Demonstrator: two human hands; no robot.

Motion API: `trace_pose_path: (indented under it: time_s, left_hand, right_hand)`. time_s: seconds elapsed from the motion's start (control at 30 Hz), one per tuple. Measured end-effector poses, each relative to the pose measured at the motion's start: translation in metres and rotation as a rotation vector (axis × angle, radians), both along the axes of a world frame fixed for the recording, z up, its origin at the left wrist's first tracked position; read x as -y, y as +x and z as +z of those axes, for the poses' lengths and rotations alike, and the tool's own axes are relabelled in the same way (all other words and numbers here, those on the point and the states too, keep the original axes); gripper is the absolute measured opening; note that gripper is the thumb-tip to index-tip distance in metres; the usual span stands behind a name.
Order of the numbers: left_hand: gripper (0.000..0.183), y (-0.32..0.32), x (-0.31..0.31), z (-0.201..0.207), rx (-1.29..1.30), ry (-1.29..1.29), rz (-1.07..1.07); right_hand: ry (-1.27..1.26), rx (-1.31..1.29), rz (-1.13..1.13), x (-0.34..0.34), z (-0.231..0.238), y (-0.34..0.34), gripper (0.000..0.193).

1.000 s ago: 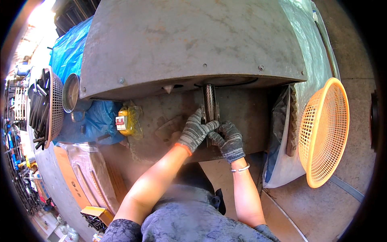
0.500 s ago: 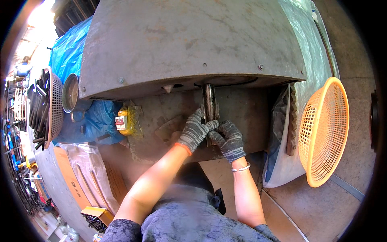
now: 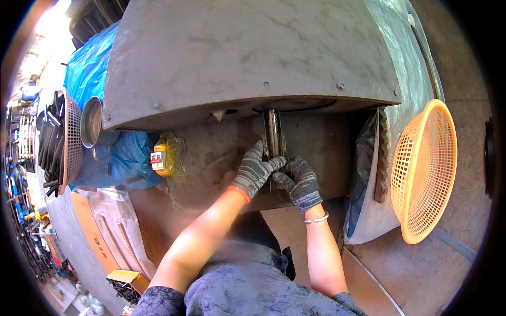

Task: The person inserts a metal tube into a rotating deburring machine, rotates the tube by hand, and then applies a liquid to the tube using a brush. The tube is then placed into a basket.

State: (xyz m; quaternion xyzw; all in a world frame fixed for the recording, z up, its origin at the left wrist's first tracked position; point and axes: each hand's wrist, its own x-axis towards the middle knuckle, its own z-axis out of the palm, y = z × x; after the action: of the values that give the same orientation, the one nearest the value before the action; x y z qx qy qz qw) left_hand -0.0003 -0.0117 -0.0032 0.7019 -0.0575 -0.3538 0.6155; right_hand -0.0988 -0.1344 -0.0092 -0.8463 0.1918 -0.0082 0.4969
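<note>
A shiny metal channel-like piece (image 3: 273,131) juts toward me from the slot under the grey metal machine cover (image 3: 253,58). My left hand (image 3: 254,171), in a grey striped knit glove with an orange cuff, is closed around the left side of its near end, thumb laid across the top. Close against that thumb, on the right, my right hand (image 3: 300,181) wears a similar glove. Its fingers are curled in at the channel's near end, and whatever lies between them is hidden. Below the channel is a dull metal bed (image 3: 211,179).
At right an orange plastic basket (image 3: 406,174) stands tilted beside a toothed metal strip (image 3: 381,158). Leftward are a basket of dark rods (image 3: 68,142), a metal bowl (image 3: 91,121), blue plastic sheeting (image 3: 132,152) and a yellow packet (image 3: 171,158). A pointed cone (image 3: 218,114) protrudes under the cover.
</note>
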Motion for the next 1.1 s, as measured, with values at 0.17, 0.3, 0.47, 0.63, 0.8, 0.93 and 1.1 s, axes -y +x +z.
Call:
trace_pose_path:
  time_s: [0.17, 0.3, 0.47, 0.63, 0.8, 0.93, 1.1]
  left_hand:
    - [0.049, -0.005, 0.001, -0.006, 0.045, -0.038, 0.072]
    - [0.047, -0.003, 0.000, -0.010, 0.007, -0.026, 0.032]
    - [0.043, -0.004, 0.000, -0.007, -0.053, -0.089, 0.065]
    - [0.042, -0.005, 0.002, -0.008, -0.005, -0.051, 0.043]
    - [0.042, -0.004, 0.000, -0.008, -0.092, -0.141, 0.062]
    - [0.043, -0.004, 0.001, -0.006, -0.013, -0.063, 0.032]
    - [0.042, -0.003, 0.001, -0.001, -0.006, -0.058, 0.037]
  right_hand:
    - [-0.034, -0.072, -0.003, -0.002, 0.006, 0.002, 0.026]
    - [0.052, -0.045, -0.031, -0.003, 0.000, -0.001, 0.025]
    - [-0.050, -0.018, -0.005, -0.004, 0.005, 0.002, 0.027]
    - [-0.102, -0.004, 0.002, -0.003, 0.006, 0.003, 0.028]
    - [0.003, -0.034, 0.024, 0.001, 0.013, 0.004, 0.030]
    - [-0.056, -0.051, -0.057, -0.004, 0.000, -0.001, 0.031]
    - [-0.022, -0.077, -0.011, -0.002, 0.007, 0.003, 0.032]
